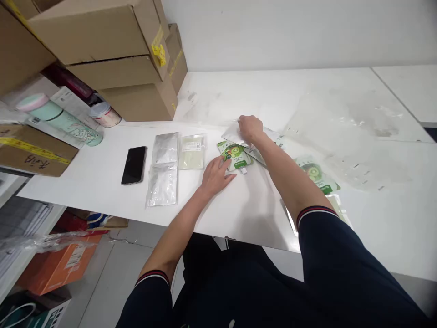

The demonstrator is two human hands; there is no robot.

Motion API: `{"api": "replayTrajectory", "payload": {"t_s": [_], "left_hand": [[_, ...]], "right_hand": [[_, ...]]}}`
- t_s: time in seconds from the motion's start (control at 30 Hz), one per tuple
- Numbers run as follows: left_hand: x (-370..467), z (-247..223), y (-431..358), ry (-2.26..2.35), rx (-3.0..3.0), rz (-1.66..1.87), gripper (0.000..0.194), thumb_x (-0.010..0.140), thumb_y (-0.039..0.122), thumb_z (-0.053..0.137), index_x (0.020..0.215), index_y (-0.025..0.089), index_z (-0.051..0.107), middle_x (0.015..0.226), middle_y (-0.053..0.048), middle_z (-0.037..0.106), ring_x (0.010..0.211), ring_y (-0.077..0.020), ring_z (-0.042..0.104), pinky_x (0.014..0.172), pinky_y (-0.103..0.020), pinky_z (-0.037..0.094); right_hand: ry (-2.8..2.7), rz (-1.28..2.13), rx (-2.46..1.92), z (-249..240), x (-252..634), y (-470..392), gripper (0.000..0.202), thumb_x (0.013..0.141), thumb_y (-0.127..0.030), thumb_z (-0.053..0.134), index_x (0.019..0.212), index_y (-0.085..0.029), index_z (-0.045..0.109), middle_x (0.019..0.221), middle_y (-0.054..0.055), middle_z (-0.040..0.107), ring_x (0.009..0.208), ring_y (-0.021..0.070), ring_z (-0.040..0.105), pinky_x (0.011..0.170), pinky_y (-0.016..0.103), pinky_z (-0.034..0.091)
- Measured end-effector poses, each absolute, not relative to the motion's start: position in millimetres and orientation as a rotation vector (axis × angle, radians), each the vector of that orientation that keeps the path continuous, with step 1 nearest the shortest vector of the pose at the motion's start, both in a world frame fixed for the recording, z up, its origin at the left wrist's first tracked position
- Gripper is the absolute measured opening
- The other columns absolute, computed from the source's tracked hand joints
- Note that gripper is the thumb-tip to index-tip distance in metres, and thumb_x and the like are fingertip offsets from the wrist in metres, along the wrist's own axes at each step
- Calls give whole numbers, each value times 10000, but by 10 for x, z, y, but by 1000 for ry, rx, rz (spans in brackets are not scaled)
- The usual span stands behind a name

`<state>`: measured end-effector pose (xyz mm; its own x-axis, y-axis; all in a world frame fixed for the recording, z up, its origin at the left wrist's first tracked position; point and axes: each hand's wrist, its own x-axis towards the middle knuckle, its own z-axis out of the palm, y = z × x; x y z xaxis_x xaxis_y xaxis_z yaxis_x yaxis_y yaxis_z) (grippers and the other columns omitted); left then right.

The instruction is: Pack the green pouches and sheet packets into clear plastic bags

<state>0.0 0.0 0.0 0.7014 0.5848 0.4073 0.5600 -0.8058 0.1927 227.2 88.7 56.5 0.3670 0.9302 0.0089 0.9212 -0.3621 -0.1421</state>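
My left hand (216,175) lies on the table with its thumb spread away from its fingers. Its fingertips touch the left edge of a green-and-white spouted pouch (241,157) with a kiwi picture. Farther back, my right hand (251,128) has its fingers curled down at the top edge of a pale silvery pouch (231,133); the hand partly hides the grip. More printed pouches (273,135) overlap under and beside my right forearm. Another kiwi pouch (312,171) lies to the right, partly beneath clear plastic.
Two silver pouches (162,184), a pale-green packet (191,152) and a black phone (134,165) lie on the left. Behind them are stacked cardboard boxes (136,100), a mint tumbler (61,120) and a small tub (105,115). Clear plastic bags (355,136) spread over the right side.
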Motion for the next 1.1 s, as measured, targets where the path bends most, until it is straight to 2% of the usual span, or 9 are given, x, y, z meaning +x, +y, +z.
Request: {"api": "replayTrajectory", "payload": {"t_s": [0.07, 0.17, 0.27, 0.47, 0.63, 0.7, 0.87, 0.97, 1.1], "left_hand": [[132, 73, 19, 1003, 2931, 542, 493, 900, 427, 623, 1304, 151, 571, 1368, -191, 567, 1184, -303, 596, 975, -431, 524], [309, 170, 26, 1044, 3059, 309, 332, 946, 155, 487, 1256, 103, 593, 1334, -209, 600, 1033, -278, 670, 790, -382, 583], [269, 242, -22, 969, 3132, 289, 378, 887, -16, 378, 1154, 71, 631, 1258, -215, 649, 866, -238, 715, 633, -321, 575], [-512, 433, -369, 1091, 2493, 1215, 209, 980, 173, 389, 1047, 158, 587, 1047, -108, 723, 749, -144, 734, 593, -229, 576], [-944, 682, -695, 1294, 1776, 1715, 213, 1013, 369, 404, 1006, 176, 494, 756, 13, 663, 693, -146, 736, 656, -296, 623], [-979, 736, -742, 1315, 1836, 1797, 211, 998, 371, 452, 997, 169, 516, 834, -14, 686, 773, -156, 744, 719, -321, 629], [-915, 725, -773, 1170, 2257, 1813, 150, 996, 274, 470, 1039, 183, 582, 1033, -62, 726, 940, -160, 728, 810, -315, 609], [-863, 638, -804, 934, 2443, 1807, 140, 993, 214, 465, 1077, 200, 576, 1094, -65, 726, 1060, -166, 701, 881, -328, 595], [-724, 431, -953, 696, 2632, 1590, 168, 986, 185, 477, 1135, 184, 554, 1166, -108, 711, 1111, -181, 687, 875, -327, 607]], "right_hand": [[-1688, 56, -2506, 619, 2295, 744, 375, 996, -275, 376, 1234, -152, 639, 1143, 213, 682, 1045, 302, 642, 838, 380, 474], [-1746, -19, -2504, 713, 2293, 518, 339, 968, -199, 405, 1220, -139, 624, 1096, 206, 692, 1020, 282, 645, 815, 355, 467], [-1781, -160, -2446, 876, 2317, 243, 358, 944, -108, 352, 1193, -127, 609, 1069, 196, 685, 973, 270, 633, 764, 344, 453], [-1901, -385, -2221, 1190, 2005, -605, 407, 917, -32, 262, 1156, -122, 579, 1171, 210, 589, 1004, 291, 558, 681, 344, 431], [-2102, 254, -2216, 972, 1141, -1247, 449, 880, 21, 260, 1181, -73, 579, 1174, 242, 568, 921, 302, 616, 650, 364, 473], [-2108, 522, -2104, 858, 869, -1362, 408, 908, -34, 339, 1251, -77, 554, 1210, 250, 564, 922, 316, 643, 688, 400, 509], [-2019, 986, -1673, 774, 787, -1399, 541, 937, -494, 535, 1378, -181, 518, 1370, 153, 571, 1098, 286, 650, 906, 384, 541], [-1618, 1317, -1461, 768, 1055, -1443, 584, 945, -539, 501, 1374, -144, 534, 1354, 167, 603, 1110, 284, 653, 988, 444, 517], [-925, 1590, -1224, 748, 1385, -1623, 630, 951, -642, 393, 1290, -139, 559, 1221, 179, 675, 961, 244, 706, 877, 452, 587]]}}
